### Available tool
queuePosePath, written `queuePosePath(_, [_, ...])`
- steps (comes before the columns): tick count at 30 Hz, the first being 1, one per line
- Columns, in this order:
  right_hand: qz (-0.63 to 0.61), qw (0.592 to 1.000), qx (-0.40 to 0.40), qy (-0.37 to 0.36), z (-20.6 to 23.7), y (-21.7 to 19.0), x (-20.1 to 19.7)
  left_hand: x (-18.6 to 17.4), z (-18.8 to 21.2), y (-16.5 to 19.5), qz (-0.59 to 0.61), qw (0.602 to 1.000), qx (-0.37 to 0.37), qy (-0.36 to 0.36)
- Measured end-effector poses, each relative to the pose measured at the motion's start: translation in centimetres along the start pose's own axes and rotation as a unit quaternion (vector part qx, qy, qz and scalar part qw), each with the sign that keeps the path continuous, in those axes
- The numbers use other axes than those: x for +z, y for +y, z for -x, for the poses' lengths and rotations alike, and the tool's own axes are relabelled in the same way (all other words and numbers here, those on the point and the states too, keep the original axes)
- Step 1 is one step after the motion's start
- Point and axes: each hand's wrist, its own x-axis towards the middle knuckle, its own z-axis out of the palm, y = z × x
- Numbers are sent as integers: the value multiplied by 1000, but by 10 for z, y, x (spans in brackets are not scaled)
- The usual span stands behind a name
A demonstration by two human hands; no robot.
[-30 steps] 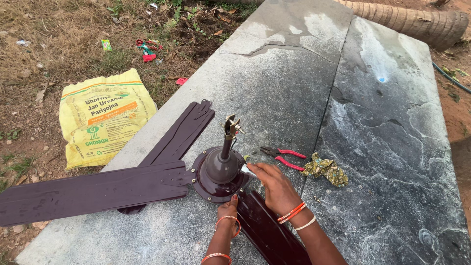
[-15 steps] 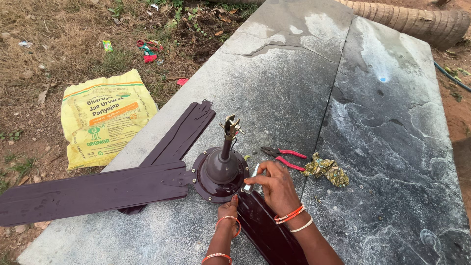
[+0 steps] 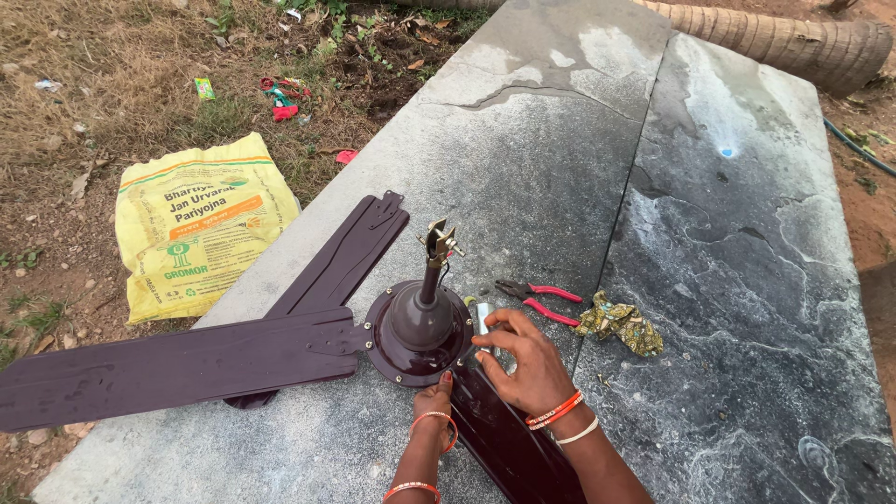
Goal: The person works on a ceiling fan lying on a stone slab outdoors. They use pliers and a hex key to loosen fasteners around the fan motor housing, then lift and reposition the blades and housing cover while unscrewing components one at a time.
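Off the slab's (image 3: 560, 140) left edge lies a yellow sack (image 3: 196, 224). The dark ceiling fan (image 3: 420, 327) sits near the front edge; left hand (image 3: 435, 397) fingertips press its hub rim, right hand (image 3: 527, 359) grip pinches a small metal tool (image 3: 483, 317). Red-handled pliers (image 3: 546, 299) and a patterned cloth (image 3: 621, 324) lie just beside.

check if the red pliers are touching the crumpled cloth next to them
Apart. The head view shows bare grey slab between the red pliers handles and the crumpled cloth.
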Motion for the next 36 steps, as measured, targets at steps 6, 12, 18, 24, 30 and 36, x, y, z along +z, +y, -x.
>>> queuePosePath(6, [14,1000,-14,-8,1,2,1,0,-4,-3,-13,1000,11,1])
queuePosePath(12, [43,998,-33,-12,1,2,1,1,-3,-3,-7,1000,-4,8])
queuePosePath(18, [70,997,-39,-17,1,8,2,0,1,-1,-2,1000,-15,2])
queuePosePath(24, [63,996,-65,5,-1,13,6,0,-2,1,-21,999,-19,19])
queuePosePath(30, [90,988,-118,54,-4,13,9,1,-7,-1,-50,998,15,24])
queuePosePath(36, [-12,1000,12,-2,0,10,14,2,-8,0,0,999,37,10])
